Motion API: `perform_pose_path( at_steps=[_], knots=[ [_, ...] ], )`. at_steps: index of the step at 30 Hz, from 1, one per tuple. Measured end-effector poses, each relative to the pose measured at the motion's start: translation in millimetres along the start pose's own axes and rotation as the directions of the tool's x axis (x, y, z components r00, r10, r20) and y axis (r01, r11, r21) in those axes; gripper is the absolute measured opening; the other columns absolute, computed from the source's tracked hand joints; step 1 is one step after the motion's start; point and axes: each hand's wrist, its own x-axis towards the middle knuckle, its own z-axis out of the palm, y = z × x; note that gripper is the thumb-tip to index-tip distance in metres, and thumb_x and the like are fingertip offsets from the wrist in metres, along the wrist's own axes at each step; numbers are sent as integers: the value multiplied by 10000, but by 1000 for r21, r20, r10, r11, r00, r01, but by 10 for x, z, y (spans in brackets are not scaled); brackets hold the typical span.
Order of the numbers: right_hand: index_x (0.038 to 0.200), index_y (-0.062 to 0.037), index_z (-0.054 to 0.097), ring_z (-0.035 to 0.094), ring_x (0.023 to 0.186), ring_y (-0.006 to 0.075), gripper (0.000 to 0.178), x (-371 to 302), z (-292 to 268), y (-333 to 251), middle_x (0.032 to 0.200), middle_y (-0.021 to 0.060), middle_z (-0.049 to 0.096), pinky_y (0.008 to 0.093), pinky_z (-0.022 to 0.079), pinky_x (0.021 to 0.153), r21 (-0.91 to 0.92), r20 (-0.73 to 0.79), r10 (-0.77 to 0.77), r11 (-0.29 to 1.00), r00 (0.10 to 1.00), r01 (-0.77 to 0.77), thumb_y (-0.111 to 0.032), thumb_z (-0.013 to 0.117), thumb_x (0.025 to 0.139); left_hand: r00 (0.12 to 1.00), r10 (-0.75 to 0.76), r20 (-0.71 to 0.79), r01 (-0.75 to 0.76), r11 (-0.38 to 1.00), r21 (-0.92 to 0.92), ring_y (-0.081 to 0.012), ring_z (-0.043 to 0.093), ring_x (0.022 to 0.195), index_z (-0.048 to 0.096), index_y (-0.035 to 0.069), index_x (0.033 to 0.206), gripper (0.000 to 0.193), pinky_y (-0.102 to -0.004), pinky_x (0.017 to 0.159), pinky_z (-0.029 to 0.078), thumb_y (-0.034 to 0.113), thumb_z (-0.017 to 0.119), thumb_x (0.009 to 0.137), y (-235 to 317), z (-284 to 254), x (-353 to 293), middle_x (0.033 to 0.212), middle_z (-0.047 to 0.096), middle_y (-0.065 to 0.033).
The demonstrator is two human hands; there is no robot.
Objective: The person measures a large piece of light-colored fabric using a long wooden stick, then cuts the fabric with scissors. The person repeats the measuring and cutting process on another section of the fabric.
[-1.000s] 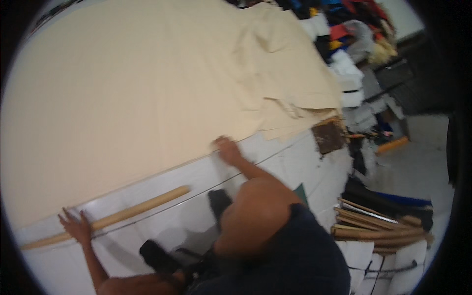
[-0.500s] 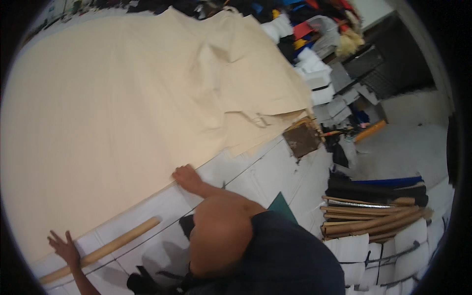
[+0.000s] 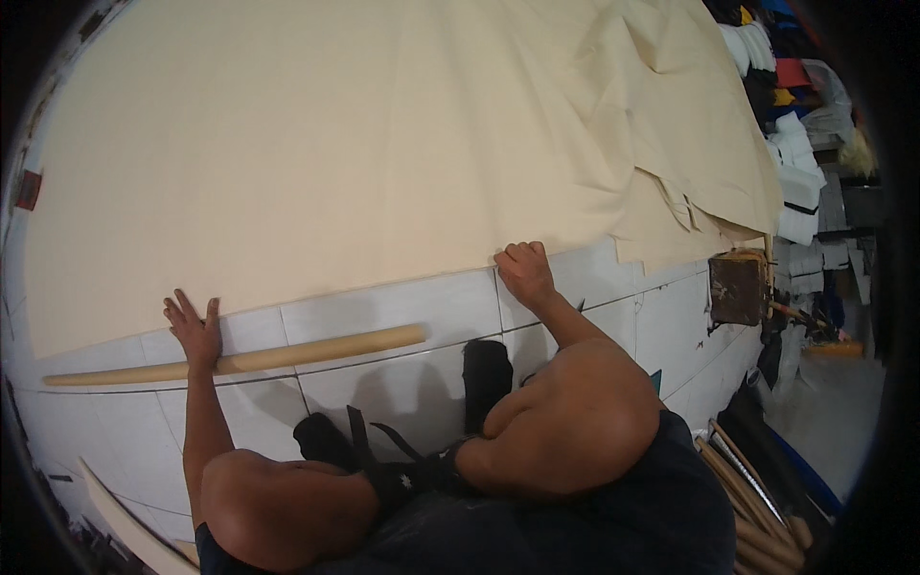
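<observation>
Beige sheet (image 3: 335,153) spread over white tile floor (image 3: 393,297), approx. smooth at L & ctr, rumpled w/ folds at R end. Hands well apart, both at sheet's near edge. L hand (image 3: 195,333): fingers splayed, tips on sheet, palm over tile strip. R hand (image 3: 526,276): fingers curled at edge; can't tell if sheet is pinched. Tan tube (image 3: 326,349) on floor, just nearer than sheet edge, approx. parallel; passes under L wrist, contact unclear. Brown boxy item (image 3: 738,287) near sheet's R end; white bundles (image 3: 797,182) beyond.
</observation>
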Motion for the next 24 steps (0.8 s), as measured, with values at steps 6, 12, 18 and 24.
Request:
perform_pose_path(
  at_steps=[6, 12, 18, 24],
  knots=[
    [820, -115, 587, 573, 828, 247, 124, -6, -15, 40, 820, 55, 560, 421, 407, 802, 32, 79, 17, 999, 997, -20, -127, 661, 721, 1000, 16, -18, -15, 999, 40, -487, 61, 1485, 140, 61, 1576, 901, -644, 1160, 117, 551, 558, 946, -48, 32, -2, 1611, 64, -295],
    [1332, -73, 523, 424, 1291, 417, 564, 152, -204, -208, 1378, 223, 462, 530, 317, 1074, 313, 174, 186, 921, 967, -233, -268, 684, 828, 933, -270, -237, 111, 845, -524, -445, 263, 1424, 385, -15, 1460, 714, -509, 1153, 270, 401, 637, 938, 127, -184, -34, 1536, 241, -310],
    [1520, -6, 291, 172, 1462, 485, 745, 45, 98, -560, 1590, 264, 203, 573, 161, 1182, 124, 392, 254, 938, 884, -324, -378, 595, 951, 548, -824, 147, 548, 221, -807, -365, 545, 1113, 374, -32, 1452, 854, -479, 888, 493, 435, 724, 827, 139, -47, 196, 1375, 432, -277],
    [1519, 32, 260, 164, 1459, 504, 834, 90, 39, -502, 1583, 310, 177, 561, 150, 1187, 138, 380, 189, 956, 905, -258, -392, 642, 911, 626, -612, 484, 475, -193, -859, -284, 627, 904, 405, -52, 1366, 812, -409, 634, 526, 335, 777, 757, -261, 231, 498, 1192, 569, -208]
  ],
)
